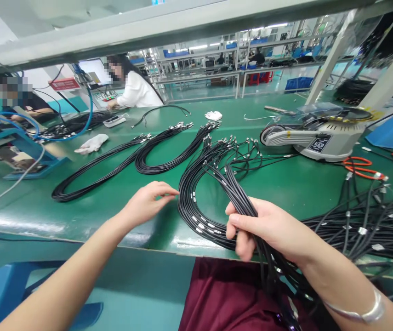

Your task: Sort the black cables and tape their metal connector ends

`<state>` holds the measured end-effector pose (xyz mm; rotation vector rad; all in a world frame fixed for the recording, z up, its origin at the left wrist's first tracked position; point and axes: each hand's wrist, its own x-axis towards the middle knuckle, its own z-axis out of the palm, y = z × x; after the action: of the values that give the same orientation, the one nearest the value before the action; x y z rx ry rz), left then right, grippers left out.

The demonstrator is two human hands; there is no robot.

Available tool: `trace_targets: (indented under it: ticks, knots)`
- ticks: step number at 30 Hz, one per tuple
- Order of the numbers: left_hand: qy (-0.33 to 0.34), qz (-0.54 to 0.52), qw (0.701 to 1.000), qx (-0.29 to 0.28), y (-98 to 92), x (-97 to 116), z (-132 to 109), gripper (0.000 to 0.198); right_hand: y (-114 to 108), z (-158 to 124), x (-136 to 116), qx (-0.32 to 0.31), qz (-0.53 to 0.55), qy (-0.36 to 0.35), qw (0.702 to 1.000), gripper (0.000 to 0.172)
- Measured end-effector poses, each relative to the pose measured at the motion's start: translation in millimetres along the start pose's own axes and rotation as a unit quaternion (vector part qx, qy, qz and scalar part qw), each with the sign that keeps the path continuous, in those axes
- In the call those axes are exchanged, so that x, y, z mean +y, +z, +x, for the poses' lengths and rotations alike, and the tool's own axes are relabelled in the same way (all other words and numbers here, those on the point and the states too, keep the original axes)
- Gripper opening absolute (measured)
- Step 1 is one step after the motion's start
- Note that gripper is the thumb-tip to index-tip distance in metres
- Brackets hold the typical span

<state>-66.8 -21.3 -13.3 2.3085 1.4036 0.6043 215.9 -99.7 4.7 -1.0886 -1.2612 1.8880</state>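
My right hand (268, 227) is closed round a thick bundle of black cables (237, 195) near the table's front edge. The bundle loops away to the left and runs down over my lap. My left hand (148, 200) hovers over the green table (113, 211) just left of the loop (189, 207), fingers bent and pinched toward the loop's left edge; whether it holds a cable I cannot make out. The cables carry small metal connectors and white tags.
Two more looped cable bundles (96, 172) (168, 147) lie further back. A tape dispenser machine (315, 133) and orange scissors (363, 168) sit right. A loose cable heap (368, 225) fills the right side. A white glove (92, 144) lies left. Other people work at the far side.
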Motion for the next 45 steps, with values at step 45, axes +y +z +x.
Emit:
trace_targets:
  ticks: [45]
  knots:
    - [0.110, 0.034, 0.992, 0.055, 89.2, 41.9, -76.1, 0.039, 17.0, 21.6, 23.5, 0.121, -0.236, -0.037, 0.964, 0.007]
